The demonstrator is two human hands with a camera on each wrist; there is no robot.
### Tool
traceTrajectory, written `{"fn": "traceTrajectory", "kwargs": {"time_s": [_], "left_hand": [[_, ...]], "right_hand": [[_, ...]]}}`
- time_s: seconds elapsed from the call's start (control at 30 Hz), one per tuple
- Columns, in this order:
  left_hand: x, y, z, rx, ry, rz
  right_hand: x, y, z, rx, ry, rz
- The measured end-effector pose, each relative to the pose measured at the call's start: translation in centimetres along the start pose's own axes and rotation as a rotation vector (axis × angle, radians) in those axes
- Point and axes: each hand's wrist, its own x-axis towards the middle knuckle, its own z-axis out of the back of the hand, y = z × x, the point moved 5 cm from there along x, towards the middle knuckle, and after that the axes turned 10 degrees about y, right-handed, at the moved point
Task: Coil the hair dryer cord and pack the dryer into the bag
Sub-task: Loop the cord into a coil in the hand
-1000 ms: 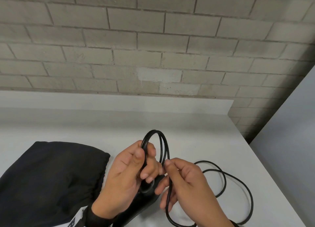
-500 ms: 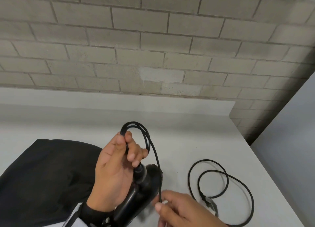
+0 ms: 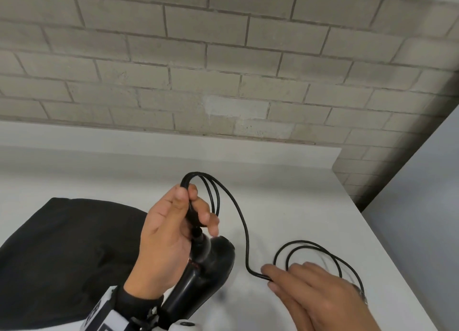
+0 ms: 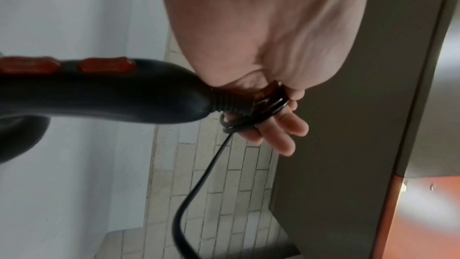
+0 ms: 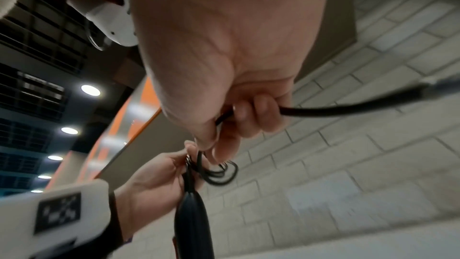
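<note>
A black hair dryer [image 3: 211, 263] with red buttons [image 4: 107, 65] hangs from its cord end in my left hand [image 3: 183, 211], nozzle just over the white table [image 3: 285, 196]. That hand grips a few coiled loops of the black cord [image 3: 198, 179] at the strain relief [image 4: 231, 103], fingers curled round them. From the loops the cord runs down and right to my right hand [image 3: 278, 278], which pinches the cord [image 5: 348, 108] low over the table. Beyond it the loose cord [image 3: 310, 243] lies in two loops. The black bag [image 3: 62, 243] lies flat to the left.
A brick wall [image 3: 223, 70] rises behind the table's raised back ledge. The table's right edge [image 3: 387, 243] drops off beside a grey panel [image 3: 427, 206]. A white wrist device [image 3: 106, 315] is strapped on my left forearm.
My right hand has slid along the cord, down and to the right near the table, drawing out a long stretch. The left hand keeps the coil, now with one more loop.
</note>
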Motion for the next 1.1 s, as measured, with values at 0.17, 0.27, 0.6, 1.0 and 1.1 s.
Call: {"fn": "traceTrajectory", "kwargs": {"time_s": [0.17,0.27,0.6,1.0,1.1], "left_hand": [[-0.1,0.0,-1.1,0.162,0.099,0.019],[-0.4,0.2,-1.9,0.192,0.183,0.045],[-1.1,0.4,-4.4,0.220,0.422,0.117],[-1.5,1.4,-4.5,-0.077,0.430,0.210],[-1.6,1.6,-4.6,-0.120,0.419,0.227]], "right_hand": [[1.2,2.2,1.6,-0.155,0.055,0.103],[2.0,2.7,2.3,-0.111,0.114,0.160],[4.6,1.2,4.5,0.176,0.000,0.197],[5.7,0.0,3.4,0.341,-0.168,0.118],[5.9,-0.5,2.8,0.388,-0.130,0.047]]}}
